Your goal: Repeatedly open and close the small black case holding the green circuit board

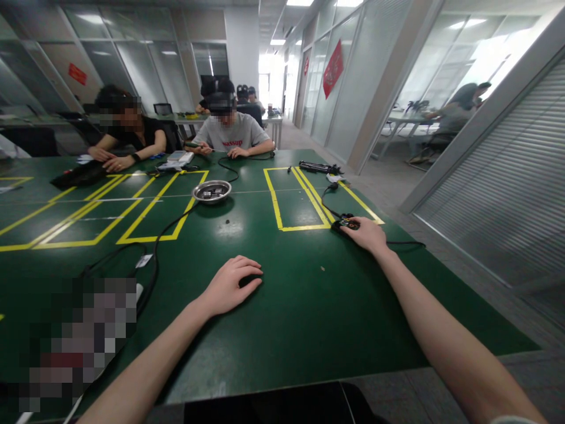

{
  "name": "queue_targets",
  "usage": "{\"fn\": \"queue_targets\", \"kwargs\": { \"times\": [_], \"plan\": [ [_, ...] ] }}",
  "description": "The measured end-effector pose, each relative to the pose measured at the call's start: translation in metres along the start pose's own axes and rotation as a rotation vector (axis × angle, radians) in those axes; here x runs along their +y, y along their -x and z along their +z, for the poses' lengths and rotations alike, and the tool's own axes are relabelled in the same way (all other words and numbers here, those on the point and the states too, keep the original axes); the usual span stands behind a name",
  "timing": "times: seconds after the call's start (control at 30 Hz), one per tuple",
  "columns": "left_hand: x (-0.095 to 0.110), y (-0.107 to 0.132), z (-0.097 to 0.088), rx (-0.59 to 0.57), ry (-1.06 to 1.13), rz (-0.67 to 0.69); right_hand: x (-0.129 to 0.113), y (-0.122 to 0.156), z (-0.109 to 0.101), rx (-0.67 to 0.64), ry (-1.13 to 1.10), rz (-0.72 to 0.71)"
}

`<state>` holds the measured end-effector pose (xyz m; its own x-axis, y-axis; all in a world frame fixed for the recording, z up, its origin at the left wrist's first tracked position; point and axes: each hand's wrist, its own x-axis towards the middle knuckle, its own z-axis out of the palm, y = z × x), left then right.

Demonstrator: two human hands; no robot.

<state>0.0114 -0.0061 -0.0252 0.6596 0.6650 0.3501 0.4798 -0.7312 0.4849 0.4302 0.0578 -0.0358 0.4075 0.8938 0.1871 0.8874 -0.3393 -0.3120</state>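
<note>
My left hand (pixel 232 287) lies on the green table (pixel 282 330) with nothing in it, thumb and fingers apart. Out to the right, my right hand (pixel 367 234) grips a small dark object with cables (pixel 346 222), which rests by the corner of a yellow tape rectangle. Bits of colour show on this object, but its kind is hard to make out and my fingers cover part of it. A black plug (pixel 332 186) on a cord lies just beyond it. Another black cord (pixel 406 243) runs out to the right of my wrist.
A metal bowl (pixel 212 192) holds small metal parts. Across the table sit a person in grey (pixel 238 132) holding a tool and a person in black (pixel 141 135). A folded black tripod-like item (pixel 320 168) lies at the far right. A black cable (pixel 161 235) crosses the left side.
</note>
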Motion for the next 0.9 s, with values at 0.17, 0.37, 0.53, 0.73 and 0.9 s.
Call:
{"fn": "queue_targets", "kwargs": {
  "times": [0.17, 0.37, 0.53, 0.73, 0.9],
  "plan": [
    [0.0, -0.001, 0.0, 0.018, 0.01, -0.002, -0.05, 0.038, 0.01, -0.086, -0.15, -0.347],
    [0.012, 0.0, -0.001, 0.1, -0.006, 0.073, -0.111, 0.11, 0.013, -0.308, -0.369, -0.942],
    [0.021, 0.001, 0.003, 0.069, -0.064, 0.15, -0.128, 0.142, 0.007, -0.402, -0.445, -1.109],
    [0.019, -0.003, 0.005, 0.018, -0.031, 0.047, -0.124, 0.135, 0.002, -0.282, -0.566, -1.107],
    [0.019, -0.004, 0.004, -0.037, -0.047, 0.015, -0.121, 0.136, -0.002, -0.26, -0.579, -1.127]
  ]
}}
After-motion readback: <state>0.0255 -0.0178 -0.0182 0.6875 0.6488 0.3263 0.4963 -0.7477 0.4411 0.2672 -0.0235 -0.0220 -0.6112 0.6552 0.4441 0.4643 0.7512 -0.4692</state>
